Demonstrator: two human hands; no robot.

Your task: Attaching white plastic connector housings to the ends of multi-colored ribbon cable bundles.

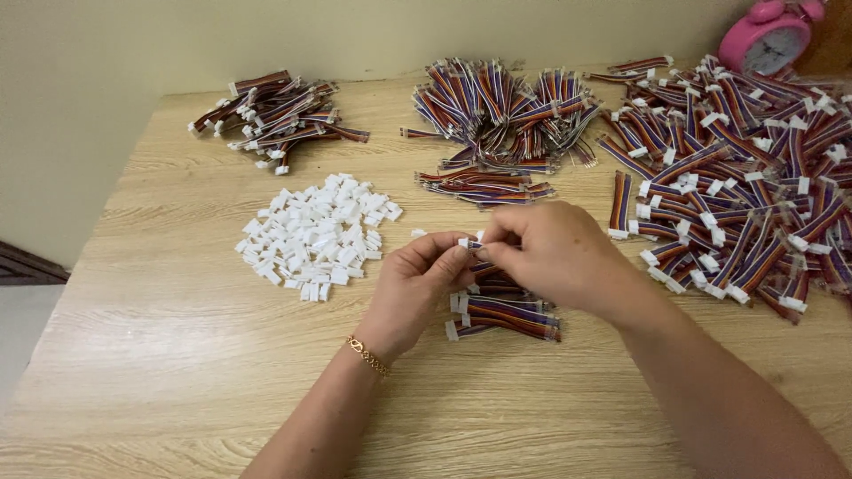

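- Here, in the head view, the left hand (417, 288) is coming up from the lower middle of the frame, its fingers pinched narrow on a small white connector (463, 242) just left of centre.
- The right hand (550, 253) is reaching in from the lower right and meeting the left at centre — its fingertips are closed tight on the same small white connector, so both hands are touching the piece together.
- A short ribbon cable (482, 267) with striped wires is hanging from that connector, mostly hidden behind the fingers; I cannot tell how firmly it is seated.
- Directly below the hands, a small stack of cables (506, 315) is lying on the wooden table (177, 355), near the wrists.
- A gold bracelet (367, 356) is sitting on the left wrist, lower centre.
- Left of centre, a heap of loose white housings (315, 235) is spreading over the table, near the left hand but apart from it.
- In the upper left, a darker bundle of cables (271, 115) is resting well apart from the hands.
- At upper centre, a large cable pile (501, 106) is lying with a flatter bunch just below it.
- Along the right side, the biggest cable heap (745, 177) — many with white ends — is filling the frame from top to mid-height.
- In the upper right corner, a pink alarm clock (765, 37) is standing behind that heap.
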